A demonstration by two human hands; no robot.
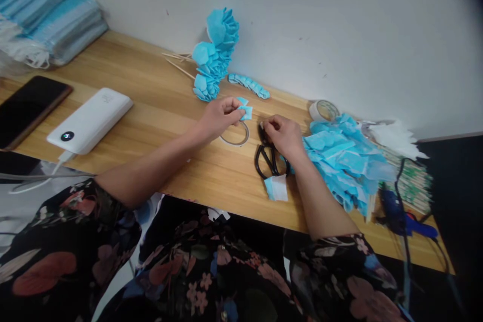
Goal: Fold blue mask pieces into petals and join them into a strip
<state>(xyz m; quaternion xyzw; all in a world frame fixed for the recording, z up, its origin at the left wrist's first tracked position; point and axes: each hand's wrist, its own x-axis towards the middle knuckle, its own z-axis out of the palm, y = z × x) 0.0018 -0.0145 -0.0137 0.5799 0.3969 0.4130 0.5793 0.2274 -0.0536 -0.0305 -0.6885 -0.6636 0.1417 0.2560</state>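
My left hand [222,116] is closed in a pinch on a small light-blue fabric piece [246,112]; another bit of blue shows just above the fingertips. Under this hand, a thin tape roll [236,134] lies flat on the table. My right hand [283,132] has its fingers bent together over the upper part of black-handled scissors [267,161]. Whether it grips them or some small thing is hidden. A blue-and-white fabric scrap [277,188] lies by the scissors' handles. To the right of that hand spreads a heap of blue fabric pieces [339,153].
Blue fabric flowers [215,55] on sticks and a row of overlapping blue petals [249,84] lie near the wall. Left are a power bank [90,119], a phone [32,108] and stacked blue masks [56,10]. Right are another tape roll [323,109] and a blue glue gun [418,225] with its cord.
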